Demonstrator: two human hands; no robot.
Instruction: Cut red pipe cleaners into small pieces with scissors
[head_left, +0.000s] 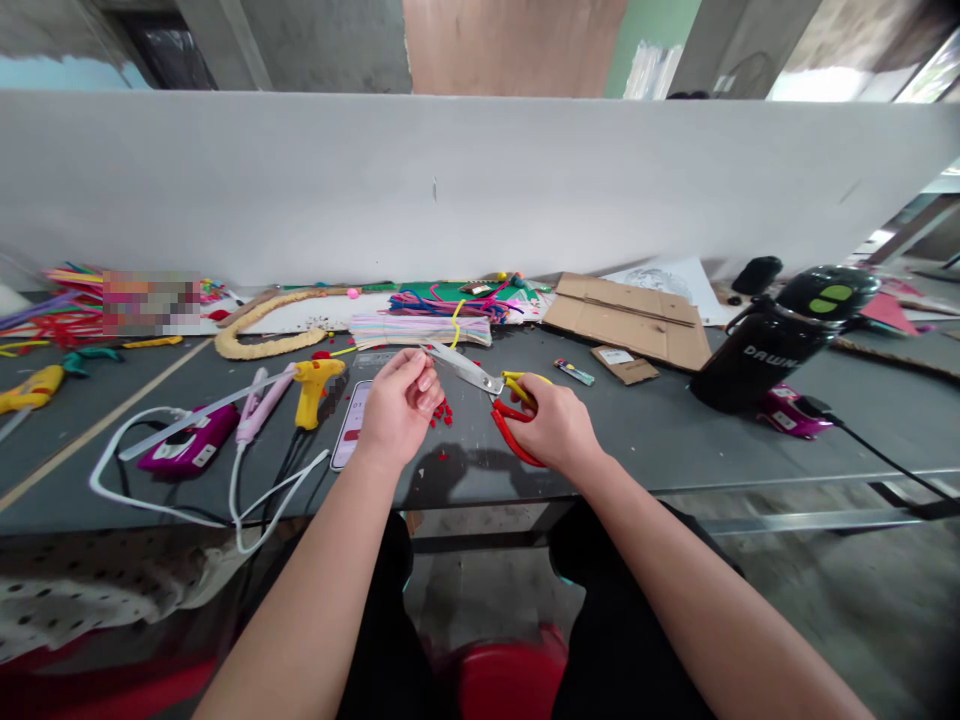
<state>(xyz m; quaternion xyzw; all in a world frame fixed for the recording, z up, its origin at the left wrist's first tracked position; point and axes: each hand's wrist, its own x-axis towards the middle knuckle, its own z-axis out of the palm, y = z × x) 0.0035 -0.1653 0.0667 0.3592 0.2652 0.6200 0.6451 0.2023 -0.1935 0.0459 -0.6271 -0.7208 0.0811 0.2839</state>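
Observation:
My right hand [559, 425] grips a pair of scissors [469, 370] by its yellow and red handles. The blades point left and reach the fingertips of my left hand [401, 405]. Those left fingers are pinched together near the blade tips; whatever they hold is too small or hidden to make out. Below the blades, small red bits [442, 412] lie scattered on the grey table. A phone [349, 430] with a lit screen lies partly behind my left hand.
To the left are a yellow glue gun [315, 390], a pink tool [262, 400] with a white cord and a purple box [191, 445]. Striped pipe cleaners [420, 330] lie at the back. Cardboard [630, 315] and a black bottle [772, 345] stand or lie right.

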